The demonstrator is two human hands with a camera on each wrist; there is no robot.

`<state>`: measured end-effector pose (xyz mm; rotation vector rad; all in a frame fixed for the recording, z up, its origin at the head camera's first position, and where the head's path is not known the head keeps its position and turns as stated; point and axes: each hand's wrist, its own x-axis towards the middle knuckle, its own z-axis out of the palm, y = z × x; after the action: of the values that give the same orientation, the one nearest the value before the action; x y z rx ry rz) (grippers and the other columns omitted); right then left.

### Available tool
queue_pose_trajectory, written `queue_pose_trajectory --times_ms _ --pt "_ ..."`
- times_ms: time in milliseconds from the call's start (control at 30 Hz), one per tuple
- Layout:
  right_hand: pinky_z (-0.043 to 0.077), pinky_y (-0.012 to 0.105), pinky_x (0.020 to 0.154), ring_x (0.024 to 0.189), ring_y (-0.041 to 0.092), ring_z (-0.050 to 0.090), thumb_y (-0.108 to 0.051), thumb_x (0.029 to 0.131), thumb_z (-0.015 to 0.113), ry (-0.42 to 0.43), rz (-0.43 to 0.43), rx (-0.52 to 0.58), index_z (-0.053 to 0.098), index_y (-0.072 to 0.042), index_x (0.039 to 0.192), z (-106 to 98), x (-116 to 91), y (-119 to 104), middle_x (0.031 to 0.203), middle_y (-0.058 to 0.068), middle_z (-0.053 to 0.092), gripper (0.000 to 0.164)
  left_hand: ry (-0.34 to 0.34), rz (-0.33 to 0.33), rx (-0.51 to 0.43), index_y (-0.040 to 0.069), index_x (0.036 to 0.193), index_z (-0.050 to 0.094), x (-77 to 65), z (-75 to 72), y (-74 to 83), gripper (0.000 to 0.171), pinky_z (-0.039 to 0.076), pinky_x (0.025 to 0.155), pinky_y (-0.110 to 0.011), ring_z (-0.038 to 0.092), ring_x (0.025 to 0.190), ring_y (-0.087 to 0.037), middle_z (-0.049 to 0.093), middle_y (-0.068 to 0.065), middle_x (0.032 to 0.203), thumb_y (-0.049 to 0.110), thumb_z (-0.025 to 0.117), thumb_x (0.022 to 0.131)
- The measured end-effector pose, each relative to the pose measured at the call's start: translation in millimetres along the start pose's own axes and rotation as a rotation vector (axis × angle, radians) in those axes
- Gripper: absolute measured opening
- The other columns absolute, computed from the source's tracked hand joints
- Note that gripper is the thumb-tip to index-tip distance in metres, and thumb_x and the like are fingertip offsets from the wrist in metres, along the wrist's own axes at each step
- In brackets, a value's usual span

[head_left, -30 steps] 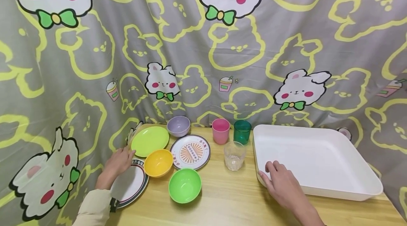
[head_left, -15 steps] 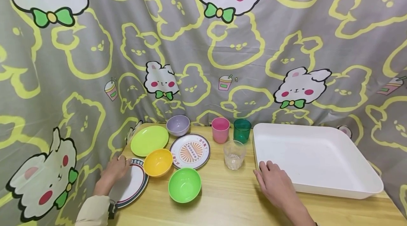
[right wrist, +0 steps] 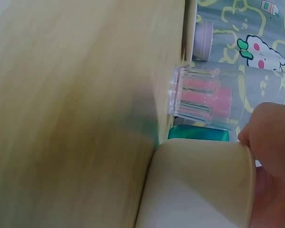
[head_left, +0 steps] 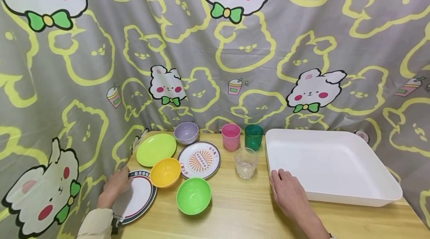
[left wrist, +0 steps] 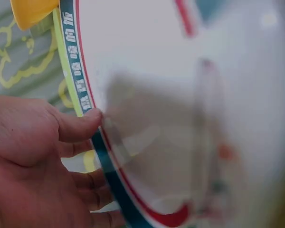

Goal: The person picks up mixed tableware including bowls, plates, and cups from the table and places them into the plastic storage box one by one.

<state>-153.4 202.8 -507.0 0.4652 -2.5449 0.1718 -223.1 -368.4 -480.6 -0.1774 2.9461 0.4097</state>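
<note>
Plate (head_left: pixel 138 198) is pinched at one edge by left fingers (left wrist: pixel 88 180); right fingers (head_left: pixel 281 176) hold the tray (head_left: pixel 336 166); this one-sided pinch may tilt the plate.

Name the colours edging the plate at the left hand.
Teal band, white writing and red line on the plate, clearest in the left wrist view.

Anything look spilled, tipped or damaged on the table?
Nothing stands out: the left hand grips the teal-rimmed plate, the right hand the white tray; clear cup and green bowl stand upright; no spill or crack shows.
</note>
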Motion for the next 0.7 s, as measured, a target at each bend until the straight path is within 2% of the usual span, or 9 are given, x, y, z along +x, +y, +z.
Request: queue_pose_trajectory --times_ms 167,400,500,700 --pt "0.026 0.026 0.049 0.060 0.018 0.032 -0.014 0.097 0.061 0.017 -0.027 -0.013 0.043 -0.008 0.083 0.5 1.4 0.2 0.072 0.000 0.030 0.023 0.028 0.031 -0.011 -0.014 0.121 0.045 0.0 1.0 -8.0 0.028 0.047 0.086 -0.069 0.051 0.106 -0.061 0.053 -0.040 0.110 0.008 0.050 0.103" --pt "0.026 0.026 0.048 0.062 0.018 0.033 -0.014 0.097 0.060 0.014 -0.016 -0.004 0.047 -0.007 0.086 0.5 2.4 2.8 0.074 0.001 0.033 0.019 0.116 0.111 -0.021 -0.009 0.115 0.049 0.7 -4.0 -15.2 0.017 0.050 0.075 -0.059 0.060 0.088 -0.045 0.059 -0.030 0.096 0.002 0.048 0.103" --pt "0.025 0.025 0.048 0.063 0.019 0.032 -0.014 0.098 0.058 0.031 -0.020 0.011 0.047 -0.006 0.086 0.8 1.5 3.9 0.075 0.002 0.033 0.018 0.133 0.125 -0.031 -0.004 0.114 0.048 0.5 -8.8 -17.4 0.013 0.050 0.072 -0.060 0.061 0.088 -0.048 0.060 -0.032 0.098 0.003 0.047 0.103" --pt "0.023 0.024 0.049 0.064 0.019 0.030 -0.015 0.098 0.054 0.067 -0.026 0.027 0.045 -0.006 0.085 1.6 -0.8 4.9 0.075 0.002 0.030 0.019 0.120 0.151 -0.049 -0.002 0.109 0.048 -2.0 -18.0 -21.6 0.007 0.050 0.074 -0.061 0.061 0.092 -0.052 0.060 -0.034 0.102 0.001 0.047 0.104"
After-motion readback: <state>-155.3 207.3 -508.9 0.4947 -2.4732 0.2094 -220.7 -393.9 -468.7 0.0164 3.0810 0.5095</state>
